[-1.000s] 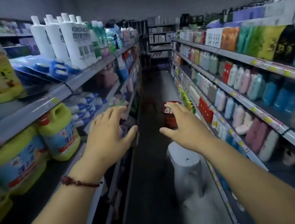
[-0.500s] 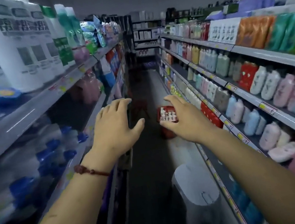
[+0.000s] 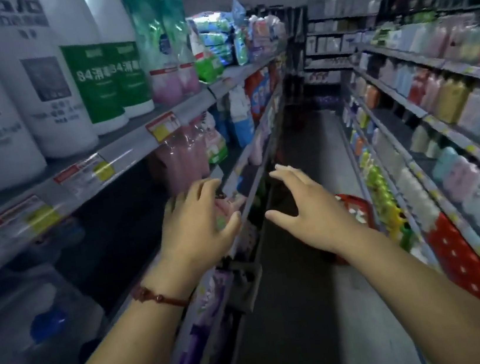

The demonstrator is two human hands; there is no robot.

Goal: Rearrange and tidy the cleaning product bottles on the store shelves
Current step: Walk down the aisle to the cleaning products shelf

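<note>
With fingers spread and holding nothing, the left hand (image 3: pixel 199 230) and right hand (image 3: pixel 308 218) reach toward the pink bottles (image 3: pixel 182 165) on the left shelf (image 3: pixel 249 180); next, probably, gripping one to straighten it.

The basket (image 3: pixel 356 207) sits on the aisle floor (image 3: pixel 314 146). Right of it run the right shelves (image 3: pixel 471 149). Left of it, across the aisle, run the left shelves (image 3: pixel 124 155), with large bottles (image 3: pixel 42 80) on an upper tier. 2 hands are nearer the camera than the basket: the right hand (image 3: pixel 308 218) overlaps it and the left hand (image 3: pixel 199 230) is further left, at the left shelves' edge.
</note>
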